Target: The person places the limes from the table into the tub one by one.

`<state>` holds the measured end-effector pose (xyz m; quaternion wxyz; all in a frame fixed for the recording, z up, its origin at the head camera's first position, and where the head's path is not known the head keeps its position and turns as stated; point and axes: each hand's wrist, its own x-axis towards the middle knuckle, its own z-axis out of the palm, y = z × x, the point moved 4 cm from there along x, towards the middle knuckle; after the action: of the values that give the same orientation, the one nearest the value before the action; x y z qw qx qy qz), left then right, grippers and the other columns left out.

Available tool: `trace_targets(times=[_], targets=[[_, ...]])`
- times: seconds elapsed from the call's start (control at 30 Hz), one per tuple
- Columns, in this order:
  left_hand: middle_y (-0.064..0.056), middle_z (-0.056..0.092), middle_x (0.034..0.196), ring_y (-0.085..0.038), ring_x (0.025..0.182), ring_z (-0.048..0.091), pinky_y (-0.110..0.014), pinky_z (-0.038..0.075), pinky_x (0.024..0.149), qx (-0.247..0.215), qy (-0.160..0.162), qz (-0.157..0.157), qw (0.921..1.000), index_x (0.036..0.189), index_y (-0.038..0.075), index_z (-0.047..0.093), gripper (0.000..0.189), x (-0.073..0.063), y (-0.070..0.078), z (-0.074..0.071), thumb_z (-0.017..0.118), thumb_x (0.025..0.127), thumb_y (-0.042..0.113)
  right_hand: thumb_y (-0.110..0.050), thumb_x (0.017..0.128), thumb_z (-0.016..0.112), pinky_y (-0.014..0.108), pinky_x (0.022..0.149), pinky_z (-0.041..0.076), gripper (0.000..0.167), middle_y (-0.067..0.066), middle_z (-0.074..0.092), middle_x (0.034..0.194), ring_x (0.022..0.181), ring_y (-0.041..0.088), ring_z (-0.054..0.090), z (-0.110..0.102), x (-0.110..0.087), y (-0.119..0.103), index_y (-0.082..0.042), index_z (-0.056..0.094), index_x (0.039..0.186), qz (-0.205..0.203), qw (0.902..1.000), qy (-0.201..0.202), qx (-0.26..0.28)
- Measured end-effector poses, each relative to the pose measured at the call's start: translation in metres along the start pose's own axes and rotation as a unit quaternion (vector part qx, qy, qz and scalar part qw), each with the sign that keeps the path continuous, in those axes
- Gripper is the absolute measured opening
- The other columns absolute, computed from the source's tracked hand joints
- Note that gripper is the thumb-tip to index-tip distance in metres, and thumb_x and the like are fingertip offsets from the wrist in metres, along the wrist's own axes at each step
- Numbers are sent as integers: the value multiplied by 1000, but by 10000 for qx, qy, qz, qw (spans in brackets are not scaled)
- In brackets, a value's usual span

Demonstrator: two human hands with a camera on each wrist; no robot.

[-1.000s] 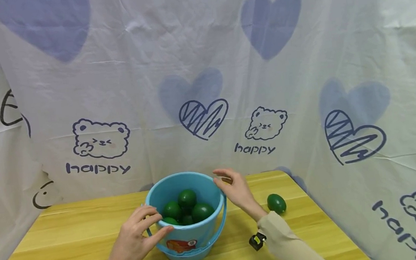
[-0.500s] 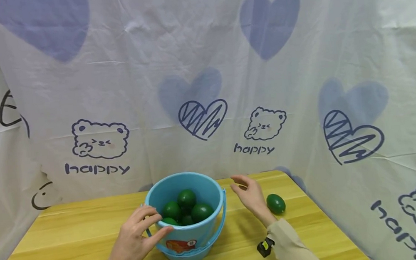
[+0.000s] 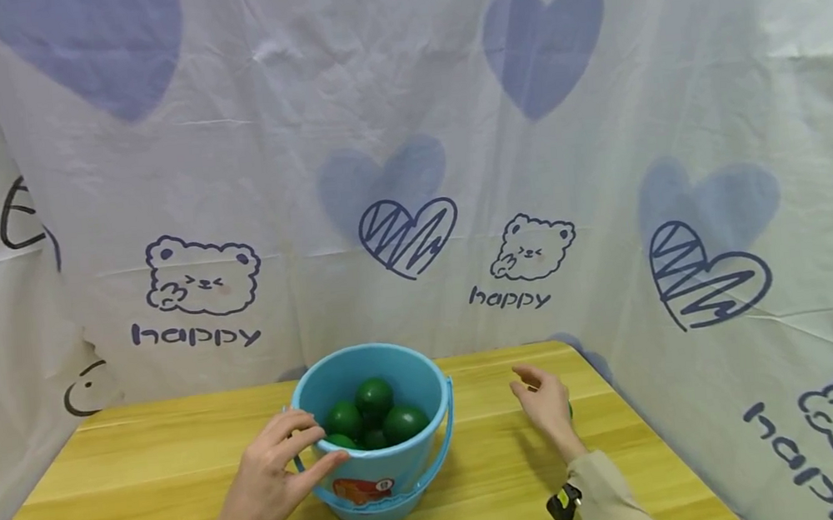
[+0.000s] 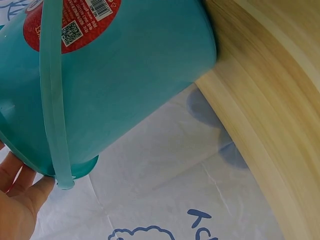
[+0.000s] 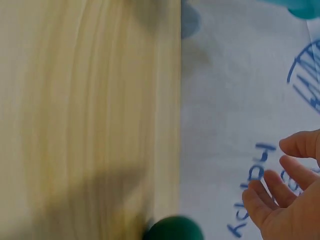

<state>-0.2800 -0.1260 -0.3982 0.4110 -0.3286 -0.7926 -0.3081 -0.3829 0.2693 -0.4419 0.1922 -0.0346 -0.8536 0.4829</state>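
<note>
A light blue bucket [image 3: 412, 466] with a red sticker stands upright on the table, several dark green limes [image 3: 374, 397] inside it. My left hand [image 3: 259, 472] holds its near left rim, fingers over the edge and thumb outside; the left wrist view shows that thumb by the handle's end [image 4: 64, 184]. Right of the bucket, my right hand [image 3: 546, 406] is in the air, fingers apart and slightly bent, nothing in them. It mostly covers a loose lime in the head view; the right wrist view shows that lime [image 5: 175, 230] at the bottom edge, apart from the fingers.
The yellow wood-grain table [image 3: 145, 487] carries the bucket and the loose lime. A white curtain [image 3: 288, 180] with hearts and bear drawings hangs behind it and along the sides. The bucket's handle [image 3: 445, 441] hangs down over its front.
My right hand has left the bucket's right rim and moved right, to over the loose lime. The left hand and the bucket stay where they were.
</note>
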Motion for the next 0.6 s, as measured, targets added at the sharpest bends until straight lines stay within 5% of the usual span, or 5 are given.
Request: trace_targets(times=[0.6], targets=[[4, 65, 101, -14, 99, 60, -4, 38, 101, -85, -50, -113, 9999, 91, 15, 75, 29, 0, 0, 0, 89, 69, 27, -10, 95, 58, 56, 106, 42, 39, 24, 48, 141, 133, 40, 42, -39, 5, 45, -4, 57, 133, 924, 9901, 1009, 302]])
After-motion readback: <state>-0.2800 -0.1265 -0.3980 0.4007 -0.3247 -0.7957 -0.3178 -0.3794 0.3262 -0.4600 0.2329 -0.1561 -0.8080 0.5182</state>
